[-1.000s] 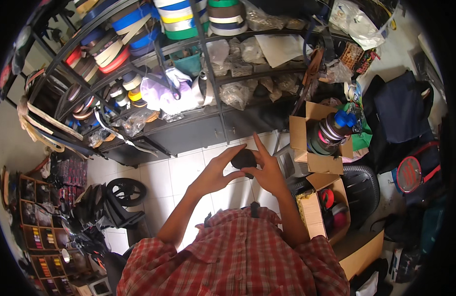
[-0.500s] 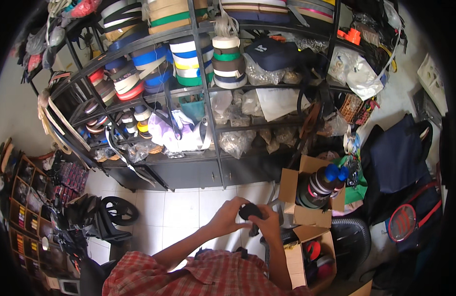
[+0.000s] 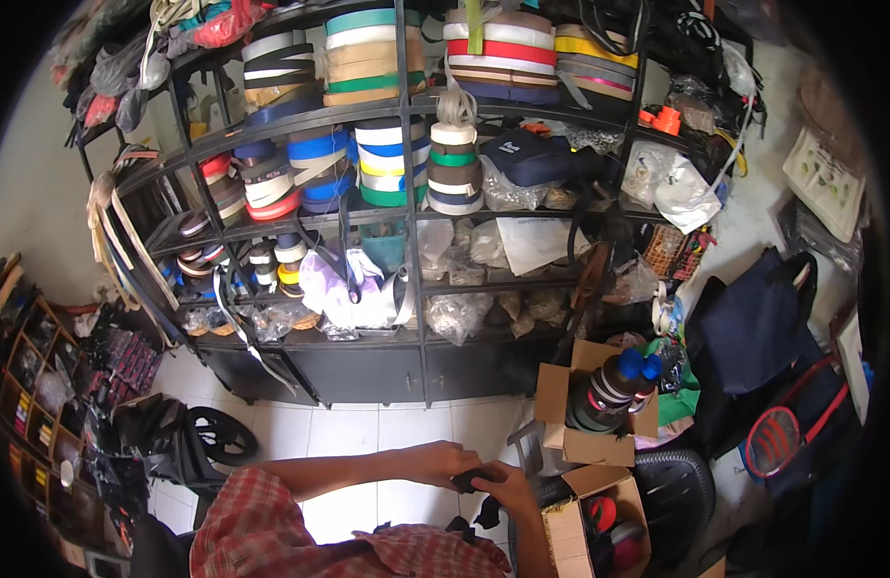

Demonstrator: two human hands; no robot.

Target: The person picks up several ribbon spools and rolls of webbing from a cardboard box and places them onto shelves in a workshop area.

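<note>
In front of my body, both hands are closed on a small black roll of strap (image 3: 470,480), with what looks like its loose black end (image 3: 486,513) hanging below. My left hand (image 3: 443,463) grips it from the left, its arm stretched sideways across my chest. From the right, my right hand (image 3: 508,488) pinches the roll's other side, fingers bent over it. Its exact kind is hard to make out, as the fingers cover part of it.
Ahead stands a black shelf (image 3: 315,223) packed with webbing rolls (image 3: 503,48) and plastic bags. To my right are an open carton with large spools (image 3: 599,400), another carton (image 3: 572,539) and a black wheel (image 3: 700,496). A motorbike-like machine (image 3: 156,433) stands at left.
Both hands have come down and closer to my body with the black roll. My left arm now lies more level. The view has tilted up, showing more of the upper shelves.
</note>
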